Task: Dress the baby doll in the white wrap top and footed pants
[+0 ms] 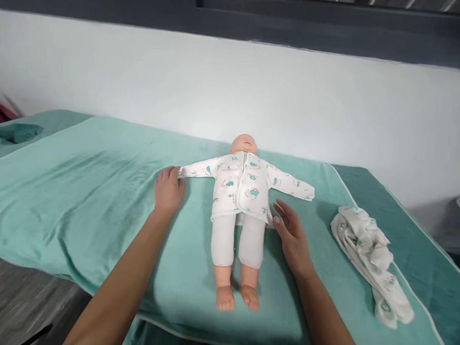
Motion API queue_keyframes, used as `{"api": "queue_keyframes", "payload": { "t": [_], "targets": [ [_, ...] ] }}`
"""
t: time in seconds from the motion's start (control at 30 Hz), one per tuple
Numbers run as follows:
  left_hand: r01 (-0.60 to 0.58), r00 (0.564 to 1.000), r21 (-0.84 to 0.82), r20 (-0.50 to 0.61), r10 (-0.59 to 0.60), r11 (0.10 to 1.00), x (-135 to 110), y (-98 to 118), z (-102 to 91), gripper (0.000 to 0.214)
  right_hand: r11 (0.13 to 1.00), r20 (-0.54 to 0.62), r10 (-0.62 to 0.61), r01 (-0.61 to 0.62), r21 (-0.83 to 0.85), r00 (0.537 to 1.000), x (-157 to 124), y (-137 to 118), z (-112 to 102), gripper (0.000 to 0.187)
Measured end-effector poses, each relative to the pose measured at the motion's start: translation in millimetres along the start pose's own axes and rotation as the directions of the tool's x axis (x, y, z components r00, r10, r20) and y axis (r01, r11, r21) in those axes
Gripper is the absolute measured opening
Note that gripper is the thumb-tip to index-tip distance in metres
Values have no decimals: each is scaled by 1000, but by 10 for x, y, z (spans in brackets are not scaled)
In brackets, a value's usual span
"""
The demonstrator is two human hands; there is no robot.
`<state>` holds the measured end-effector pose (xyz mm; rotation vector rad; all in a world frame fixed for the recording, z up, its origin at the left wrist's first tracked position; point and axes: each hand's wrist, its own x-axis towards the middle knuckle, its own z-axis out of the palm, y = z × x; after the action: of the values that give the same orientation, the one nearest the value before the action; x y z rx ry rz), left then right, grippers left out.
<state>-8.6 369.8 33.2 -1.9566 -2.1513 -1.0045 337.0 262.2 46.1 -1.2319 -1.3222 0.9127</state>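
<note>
**Doll point(251, 242) in printed jacket point(227, 185) lies between two hands**

The doll lies on its back on a green cloth point(110, 203), in the middle of the view, its head toward the white wall point(173, 78) and its bare feet point(225, 297) toward the person. The jacket is white with small teal prints; both sleeves stretch out sideways, and its front edges run down the middle of the chest. White leggings-like coverings reach down the doll's legs and leave the ankles and feet bare.

The left hand point(170, 190) is at the end of the sleeve on its side, palm down, with the fingers close together and the thumb beside the cuff. Whether it pinches the fabric cannot be told, since the back of the hand hides the fingertips.

The right hand point(290, 236) is next to the lower corner of the jacket, with the fingers loosely bent and spread away from the thumb. The thumb tip is at the hem; firm contact is hard to make out.

Well to the right of the doll, a bunched white garment point(371, 265) with similar prints lies near the cloth's pale edging. Beyond the wall's top runs a dark window frame point(297, 25).
</note>
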Motion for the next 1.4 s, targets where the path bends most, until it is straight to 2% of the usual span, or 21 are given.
{"api": "queue_keyframes", "payload": {
  "t": [0.07, 0.13, 0.23, 0.3, 0.43, 0.57, 0.63, 0.77, 0.83, 1.0, 1.13, 1.3, 1.4],
  "targets": [
    [-72, 997, -92, -8, 72, 993, -158, 102, -44, 42, 996, -1, -52, 51, -66, 999, -60, 14, -8, 46],
    [-146, 987, -223, 37, 158, 964, -352, 235, -83, 39, 968, 25, -135, 137, -211, 991, -100, 15, 14, 41],
    [-236, 940, -408, 135, 314, 882, -649, 452, -127, 40, 883, 28, -251, 241, -404, 967, -108, -18, 80, 31],
    [-260, 921, -448, 152, 359, 855, -800, 574, -147, 47, 846, 12, -308, 280, -453, 951, -83, -57, 120, 24],
    [-210, 930, -477, 171, 324, 854, -952, 711, -188, 58, 834, -26, -354, 303, -461, 935, -30, -111, 127, 13],
    [-176, 934, -519, 181, 309, 836, -993, 751, -224, 59, 911, -203, -241, 150, -384, 949, -40, -83, 64, 5],
    [-189, 936, -496, 171, 309, 847, -1002, 765, -221, 53, 934, -239, -179, 89, -347, 954, -59, -54, 47, 5],
    [-214, 949, -358, 146, 280, 909, -1019, 790, -185, 44, 922, -207, -183, 94, -375, 961, -78, -11, 64, 14],
    [-232, 957, -312, 96, 273, 921, -1034, 787, -174, 42, 911, -212, -165, 67, -408, 963, -75, -3, 76, 19],
    [-183, 983, -359, -48, 178, 915, -1074, 735, -202, 30, 869, -257, -115, -29, -494, 960, -76, -2, 53, 8],
    [-103, 994, -403, 0, 112, 910, -1071, 715, -230, 27, 865, -292, -126, -39, -501, 948, -87, 4, 27, 7],
    [-144, 978, -438, 71, 194, 888, -1076, 726, -241, 27, 874, -285, -138, -18, -485, 949, -84, 8, 19, 17],
    [-139, 977, -460, 84, 198, 877, -1102, 721, -246, 27, 864, -270, -148, -8, -504, 952, -89, 14, 18, 27]
  ]
}}
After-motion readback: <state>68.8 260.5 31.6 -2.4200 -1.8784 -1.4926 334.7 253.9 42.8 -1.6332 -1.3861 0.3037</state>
